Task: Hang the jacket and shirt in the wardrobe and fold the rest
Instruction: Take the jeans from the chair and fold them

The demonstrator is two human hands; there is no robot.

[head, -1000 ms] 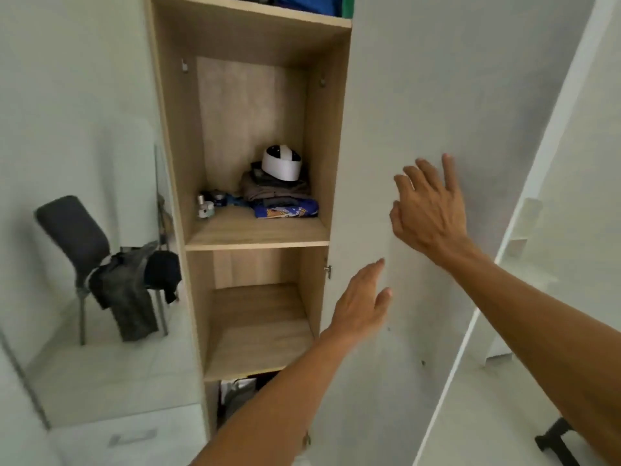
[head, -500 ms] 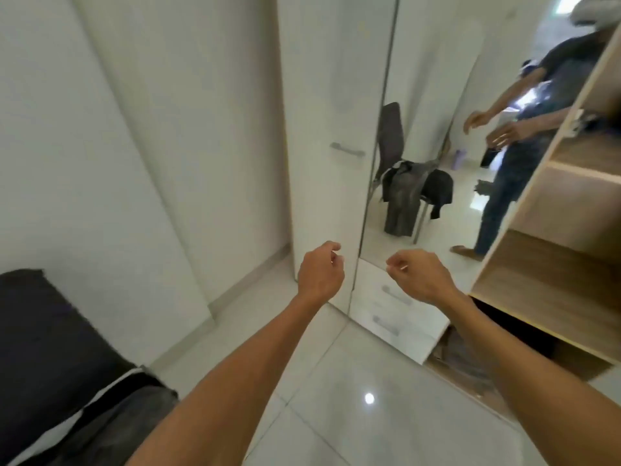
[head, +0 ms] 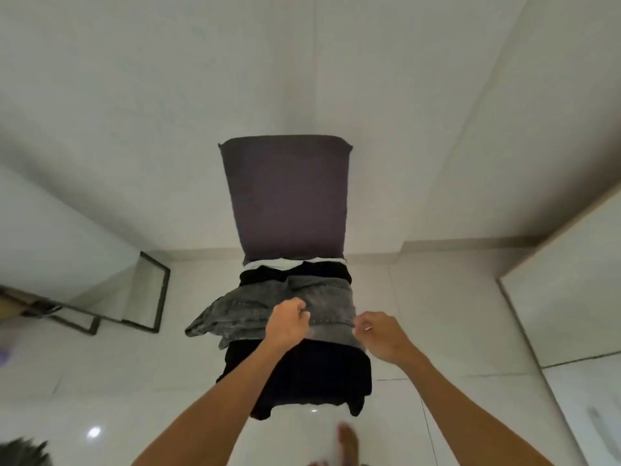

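A pile of clothes lies on the seat of a dark chair (head: pixel 285 196) in front of me. On top is a grey denim garment (head: pixel 242 311), over a black garment (head: pixel 312 378) that hangs off the front; a strip of white cloth (head: pixel 268 263) shows at the back. My left hand (head: pixel 287 322) grips the grey denim near its middle, fingers curled into the fabric. My right hand (head: pixel 378 331) pinches the denim's right edge. The wardrobe's white door (head: pixel 571 297) is at the right edge.
A white table with a black metal frame (head: pixel 158 297) stands at the left. The walls (head: pixel 134 95) close in behind the chair. The glossy tiled floor (head: pixel 437 314) surrounds the chair, and my bare foot (head: pixel 347 442) shows at the bottom.
I have turned away from the open wardrobe and mirror to face the chair. Both hands have come down onto the grey denim garment and taken hold of it.
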